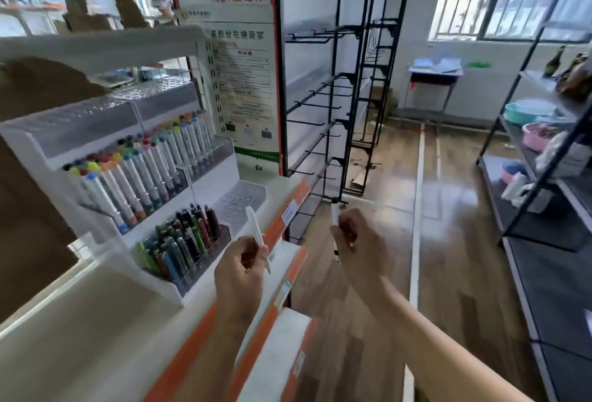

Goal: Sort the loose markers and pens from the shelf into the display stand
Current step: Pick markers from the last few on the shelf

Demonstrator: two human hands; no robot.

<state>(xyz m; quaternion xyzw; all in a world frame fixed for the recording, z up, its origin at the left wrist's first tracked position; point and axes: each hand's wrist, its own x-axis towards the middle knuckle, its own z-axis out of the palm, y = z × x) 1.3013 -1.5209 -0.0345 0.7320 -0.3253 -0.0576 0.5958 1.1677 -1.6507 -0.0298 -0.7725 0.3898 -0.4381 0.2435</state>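
Pens [258, 238] clear of shelf edge [290, 209]

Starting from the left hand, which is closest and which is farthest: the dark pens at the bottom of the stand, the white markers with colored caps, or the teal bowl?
1. Dark pens: bottom tier of the display stand, just left of the left hand.
2. White markers: higher tier, up and left.
3. Teal bowl: far right, on the black rack across the aisle.

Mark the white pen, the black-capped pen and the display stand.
white pen [253, 222], head view, on its bare upper barrel above the left hand.
black-capped pen [334, 212], head view, on its white barrel just below the cap.
display stand [174, 289], head view, on its white front wall.
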